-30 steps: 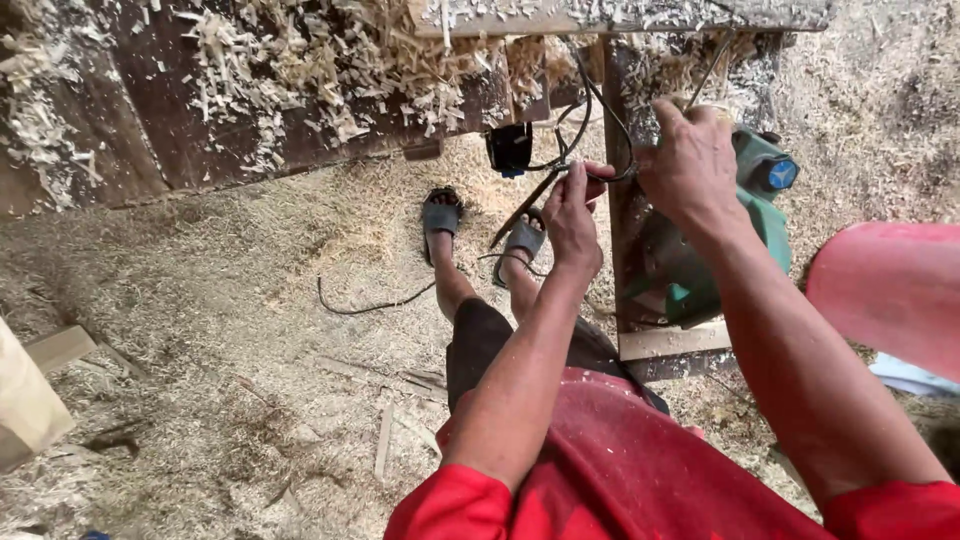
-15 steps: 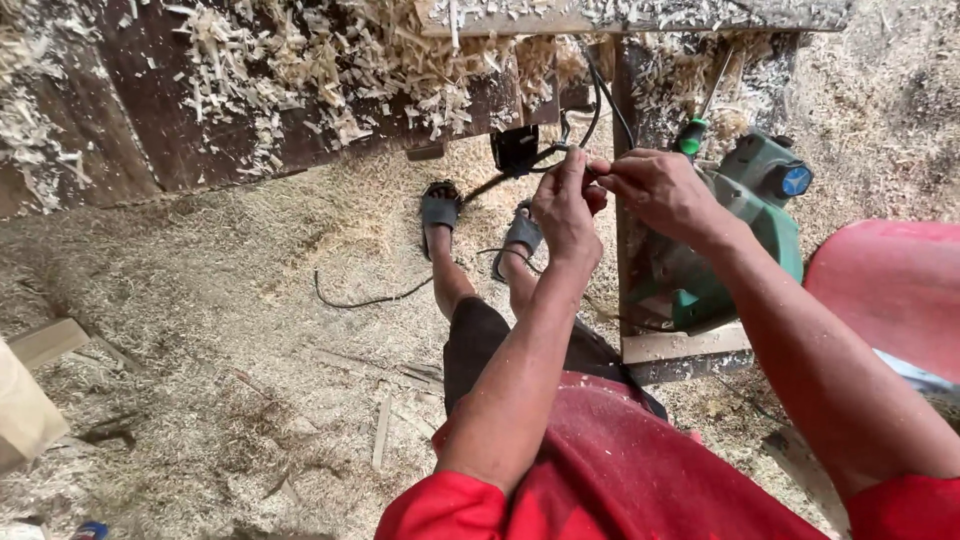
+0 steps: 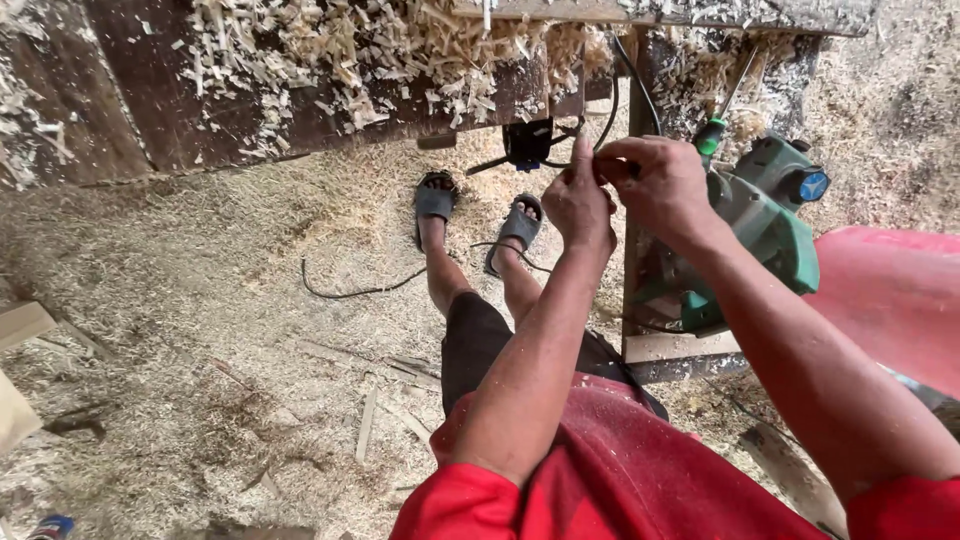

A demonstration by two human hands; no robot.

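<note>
The floor (image 3: 200,330) is deep in sawdust and wood shavings, and a dark wooden beam (image 3: 250,90) heaped with curls of shaving runs across the top of the view. The person's left hand (image 3: 578,200) and right hand (image 3: 665,185) meet in front of the chest, fingertips pressed together and pinching something small between them; what it is cannot be made out. A black cable (image 3: 610,110) runs from just above the fingers up toward the beam, and a small black box (image 3: 527,143) hangs just beside the left hand. Right of the right hand, a green power tool (image 3: 765,225) rests on a wooden board (image 3: 665,345), with a green-handled screwdriver (image 3: 712,135) standing above it. Below, the person's feet wear dark sandals (image 3: 435,200), and a thin black cord (image 3: 350,290) lies on the sawdust near them. A red chair (image 3: 890,300) stands at the far right.
</note>
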